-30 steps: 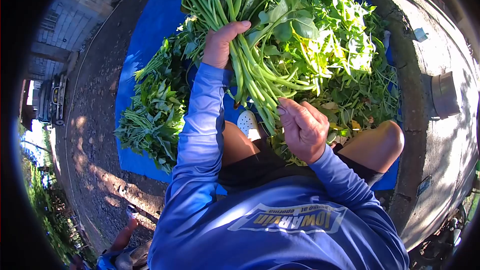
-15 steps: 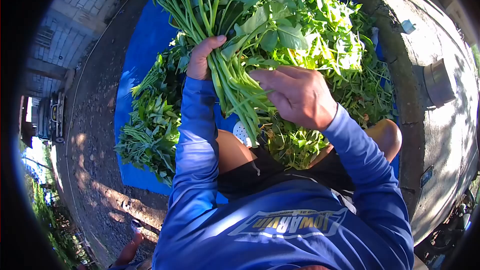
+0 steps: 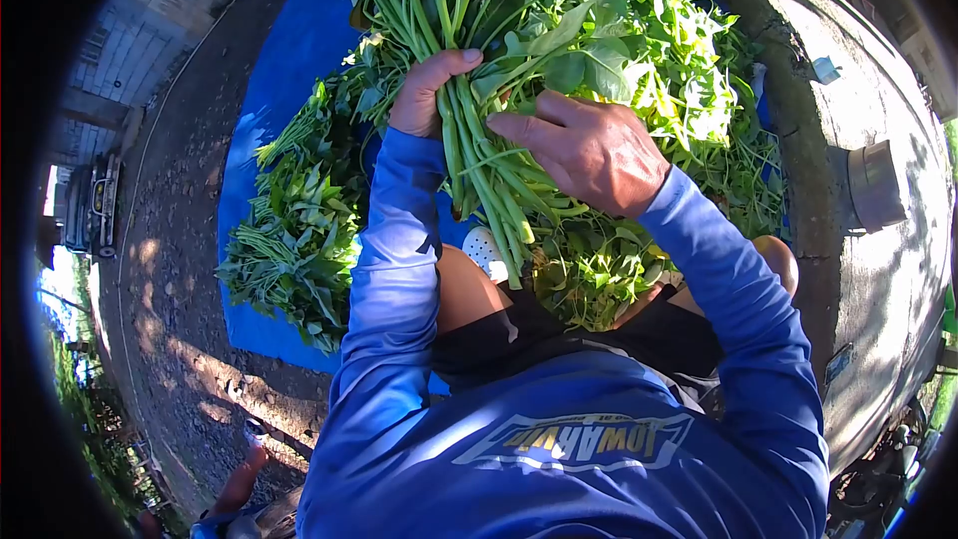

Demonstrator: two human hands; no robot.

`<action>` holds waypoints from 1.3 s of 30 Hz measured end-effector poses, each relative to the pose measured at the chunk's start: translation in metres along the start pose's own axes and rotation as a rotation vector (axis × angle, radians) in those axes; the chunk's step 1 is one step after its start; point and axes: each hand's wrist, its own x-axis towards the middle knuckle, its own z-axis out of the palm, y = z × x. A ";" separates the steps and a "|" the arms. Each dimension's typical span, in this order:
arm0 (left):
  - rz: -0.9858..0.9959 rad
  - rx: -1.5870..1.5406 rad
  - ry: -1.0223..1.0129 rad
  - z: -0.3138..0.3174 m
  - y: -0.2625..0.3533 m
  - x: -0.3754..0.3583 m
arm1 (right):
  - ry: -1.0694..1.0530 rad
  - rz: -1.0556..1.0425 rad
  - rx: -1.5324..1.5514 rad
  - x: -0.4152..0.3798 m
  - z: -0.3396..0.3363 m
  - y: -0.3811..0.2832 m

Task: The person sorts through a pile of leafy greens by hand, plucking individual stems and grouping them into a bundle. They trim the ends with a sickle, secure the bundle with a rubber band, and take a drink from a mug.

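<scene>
My left hand (image 3: 427, 92) is wrapped round a thick bunch of water spinach (image 3: 489, 180), thumb across the stems. Its broad leaves spread away from me, while the cut stem ends hang down toward my lap. Against the right side of the stems is my right hand (image 3: 589, 152), fingers curled and index fingertip at the bunch. What those fingers pinch, if anything, is hidden. Beyond the bunch lies a sunlit heap of loose greens (image 3: 689, 70). Several sorted bundles of greens (image 3: 289, 250) lie to the left.
A blue tarp (image 3: 261, 130) lies under the greens. More leafy stems (image 3: 599, 279) lie between my legs, near a white perforated shoe (image 3: 483, 250). To the right run a concrete ledge (image 3: 808, 140) and a metal container (image 3: 878, 186). Another person's arm (image 3: 239, 479) shows at lower left.
The bunch and my left hand have shifted slightly right and down in view. My right hand has moved a little up along the stems, its index finger now more extended.
</scene>
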 end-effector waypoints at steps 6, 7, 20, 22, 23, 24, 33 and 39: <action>-0.062 0.017 0.002 -0.004 -0.001 0.003 | -0.006 -0.036 -0.086 0.004 -0.007 0.003; -0.070 0.021 -0.019 -0.006 0.001 0.002 | 0.001 -0.028 -0.090 0.001 -0.011 0.003; 0.300 0.215 0.085 0.009 -0.024 0.019 | -0.282 1.066 1.795 -0.090 0.037 0.034; 0.359 0.200 0.069 0.017 -0.029 0.018 | -0.309 0.906 1.956 -0.114 0.066 0.043; 0.385 0.261 0.073 0.010 -0.032 0.021 | -0.307 0.894 1.972 -0.120 0.073 0.041; 0.411 0.323 0.080 0.008 -0.033 0.021 | -0.308 0.881 1.989 -0.120 0.074 0.036; 0.177 0.248 0.041 0.006 -0.033 0.014 | -0.400 0.706 1.296 -0.069 0.013 0.009; 0.067 0.150 0.029 0.014 -0.028 0.008 | -0.470 0.627 1.337 -0.034 0.007 0.013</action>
